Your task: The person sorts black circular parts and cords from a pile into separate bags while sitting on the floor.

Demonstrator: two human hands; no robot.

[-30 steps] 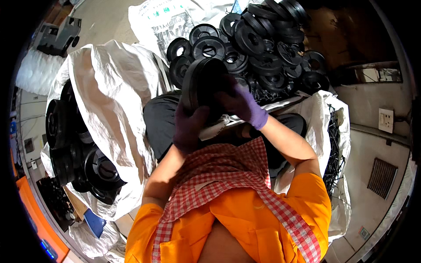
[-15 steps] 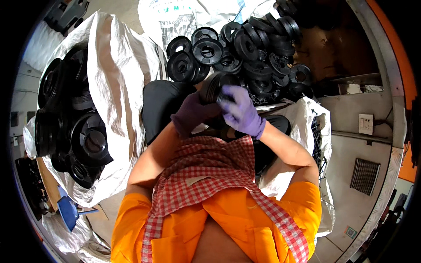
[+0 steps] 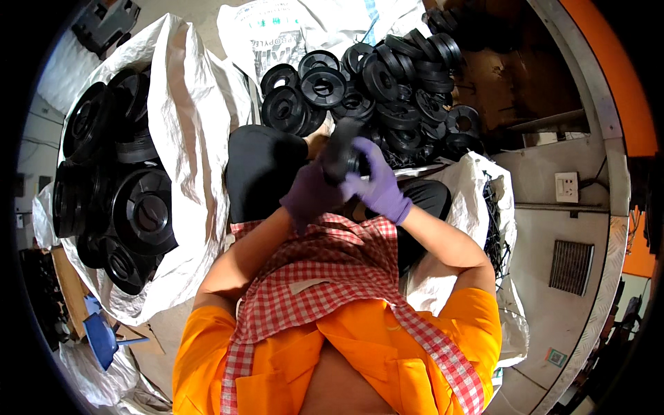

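Over my lap, both purple-gloved hands hold a round black plastic part, seen nearly edge-on and smeared by motion. Around its lower left side my left hand is closed. From the other side my right hand grips it with curled fingers, some of them blurred. Just beyond my hands lies a pile of similar black plastic rings, flanged and with open centres, several of them stacked or leaning on one another. Whether the held part is one ring or several pressed together, I cannot tell.
At my left a white woven sack gapes around large black flanged discs. Another white sack by my right knee has thin black strips in it. A wall socket and a vent are farther right.
The black part has turned from showing its ribbed side to a narrower, more upright edge. Both hands have shifted slightly while keeping hold of it. The whole view has moved a little.
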